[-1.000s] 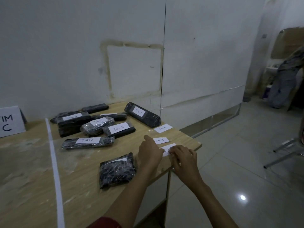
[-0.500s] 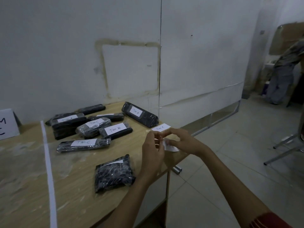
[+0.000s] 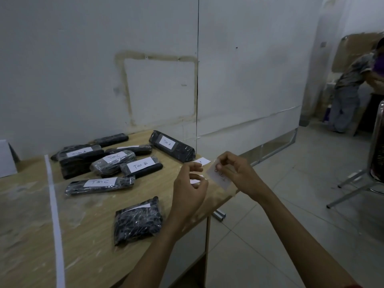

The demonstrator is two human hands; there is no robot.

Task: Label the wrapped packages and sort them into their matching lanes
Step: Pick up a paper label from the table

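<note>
Pinching a paper label (image 3: 218, 177), the right hand (image 3: 239, 173) hovers near the left hand (image 3: 189, 193).

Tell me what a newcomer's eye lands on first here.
Over the right edge of the table the right hand pinches a white paper label, the left hand close beside it. Behind them lies a cluster of black wrapped packages marked Tim A, Tim B and Tim C, and one crinkled black package sits alone nearer the front.
</note>
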